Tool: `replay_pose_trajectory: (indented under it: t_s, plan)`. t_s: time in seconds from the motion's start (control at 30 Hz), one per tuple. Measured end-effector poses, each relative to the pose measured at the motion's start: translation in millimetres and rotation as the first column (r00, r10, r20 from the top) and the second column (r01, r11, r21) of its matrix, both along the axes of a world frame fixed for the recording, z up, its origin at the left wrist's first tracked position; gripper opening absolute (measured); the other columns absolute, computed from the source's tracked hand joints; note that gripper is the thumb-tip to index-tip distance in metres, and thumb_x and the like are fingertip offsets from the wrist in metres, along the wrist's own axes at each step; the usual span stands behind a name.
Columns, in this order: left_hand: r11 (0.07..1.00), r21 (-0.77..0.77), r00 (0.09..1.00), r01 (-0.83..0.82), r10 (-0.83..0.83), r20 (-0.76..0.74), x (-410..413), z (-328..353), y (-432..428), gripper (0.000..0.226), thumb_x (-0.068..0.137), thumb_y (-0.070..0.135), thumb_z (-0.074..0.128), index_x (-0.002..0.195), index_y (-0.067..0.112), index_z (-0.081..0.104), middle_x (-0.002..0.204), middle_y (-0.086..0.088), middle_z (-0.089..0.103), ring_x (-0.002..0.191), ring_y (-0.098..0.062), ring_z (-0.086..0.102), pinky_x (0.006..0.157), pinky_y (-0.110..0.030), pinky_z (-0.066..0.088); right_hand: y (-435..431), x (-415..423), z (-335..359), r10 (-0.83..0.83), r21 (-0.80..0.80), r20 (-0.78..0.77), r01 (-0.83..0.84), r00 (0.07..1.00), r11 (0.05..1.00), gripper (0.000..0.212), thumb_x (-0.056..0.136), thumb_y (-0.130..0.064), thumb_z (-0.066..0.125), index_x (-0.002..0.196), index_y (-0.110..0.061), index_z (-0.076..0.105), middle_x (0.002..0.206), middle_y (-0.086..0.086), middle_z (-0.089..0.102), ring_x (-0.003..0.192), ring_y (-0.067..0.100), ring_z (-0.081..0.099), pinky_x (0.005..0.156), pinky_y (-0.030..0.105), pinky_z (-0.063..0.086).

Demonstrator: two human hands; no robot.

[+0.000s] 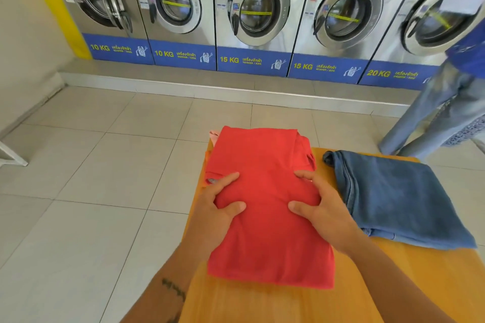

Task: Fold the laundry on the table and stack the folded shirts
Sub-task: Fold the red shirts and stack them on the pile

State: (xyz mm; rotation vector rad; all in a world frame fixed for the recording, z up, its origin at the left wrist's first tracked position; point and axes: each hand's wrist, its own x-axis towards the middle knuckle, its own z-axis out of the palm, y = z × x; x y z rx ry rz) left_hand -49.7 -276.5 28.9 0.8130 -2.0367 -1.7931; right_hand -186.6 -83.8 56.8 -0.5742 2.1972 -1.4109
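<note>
A folded red shirt [265,207] lies on the left part of the orange-yellow table [393,283], on top of other folded garments whose pink and orange edges [214,136] show at its far left corner. My left hand [220,207] grips the shirt's left side, thumb on top and fingers spread along the edge. On the shirt's right side my right hand [317,204] holds the cloth the same way. To the right, a blue denim garment [393,196] lies folded flat on the table, apart from both hands.
Several front-loading washing machines [252,16] line the far wall on a raised step. A person in jeans and a blue top [446,102] stands at the right, close to the table's far corner. Tiled floor [91,191] spreads to the left, with a white stool leg [10,155] at the left edge.
</note>
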Motion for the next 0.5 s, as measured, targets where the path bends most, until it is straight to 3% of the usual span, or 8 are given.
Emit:
replay_pose_trajectory:
  t_s: [0.07, 0.17, 0.27, 0.37, 0.43, 0.5]
  plan:
    - [0.999, -0.053, 1.000, 0.002, -0.002, 0.007, -30, 16, -23, 0.060, 0.078, 0.021, 0.080, 0.121, 0.057, 0.060, 0.137, 0.013, 0.054, 0.120, -0.012, 0.057, 0.101, -0.039, 0.051, -22, -26, 14, -0.012, -0.017, -0.003, 0.012, 1.000, 1.000, 0.057, 0.080, -0.011, 0.078, 0.126, -0.038, 0.056, 0.124, -0.014, 0.054, 0.105, 0.004, 0.059, 0.082, 0.021, 0.051]
    - [0.994, -0.113, 1.000, 0.001, -0.001, 0.004, -77, 38, -55, 0.058, 0.078, 0.021, 0.079, 0.124, 0.052, 0.060, 0.135, 0.010, 0.054, 0.115, -0.015, 0.058, 0.101, -0.041, 0.051, -59, -67, 27, -0.066, -0.023, -0.005, 0.065, 0.998, 0.998, 0.055, 0.080, -0.009, 0.078, 0.126, -0.032, 0.057, 0.119, -0.007, 0.059, 0.090, 0.008, 0.064, 0.074, 0.023, 0.053]
    - [0.987, -0.159, 1.000, -0.007, 0.005, -0.013, -119, 47, -82, 0.057, 0.080, 0.018, 0.078, 0.128, 0.042, 0.061, 0.132, 0.010, 0.056, 0.113, -0.015, 0.059, 0.101, -0.039, 0.050, -93, -108, 29, -0.139, 0.003, -0.044, 0.139, 0.989, 0.990, 0.057, 0.074, -0.013, 0.081, 0.123, -0.032, 0.060, 0.110, -0.001, 0.066, 0.086, 0.015, 0.065, 0.084, 0.036, 0.055]
    - [0.983, -0.183, 1.000, -0.018, 0.019, 0.003, -148, 34, -102, 0.052, 0.086, 0.016, 0.071, 0.132, 0.035, 0.060, 0.132, 0.006, 0.057, 0.116, -0.018, 0.059, 0.102, -0.037, 0.049, -114, -135, 15, -0.155, 0.078, -0.130, 0.166, 0.979, 0.983, 0.058, 0.077, -0.018, 0.077, 0.129, -0.031, 0.056, 0.112, -0.001, 0.063, 0.096, 0.019, 0.062, 0.086, 0.032, 0.049]
    - [0.950, -0.311, 0.988, 0.021, 0.028, 0.152, -159, 16, -111, 0.050, 0.092, 0.013, 0.060, 0.139, 0.027, 0.055, 0.138, -0.003, 0.051, 0.122, -0.024, 0.055, 0.104, -0.037, 0.047, -120, -145, -4, -0.061, 0.333, -0.243, 0.143, 0.968, 0.932, 0.062, 0.082, -0.026, 0.067, 0.140, -0.029, 0.046, 0.135, 0.007, 0.049, 0.116, 0.029, 0.052, 0.096, 0.037, 0.045]
    - [0.849, -0.510, 0.914, 0.138, 0.089, 0.397, -162, -3, -111, 0.054, 0.090, 0.012, 0.051, 0.143, 0.020, 0.048, 0.141, -0.010, 0.041, 0.123, -0.030, 0.050, 0.102, -0.041, 0.047, -122, -141, -21, 0.086, 0.653, -0.346, 0.174, 0.934, 0.737, 0.068, 0.085, -0.035, 0.057, 0.148, -0.029, 0.031, 0.152, 0.014, 0.024, 0.136, 0.041, 0.029, 0.106, 0.052, 0.035]
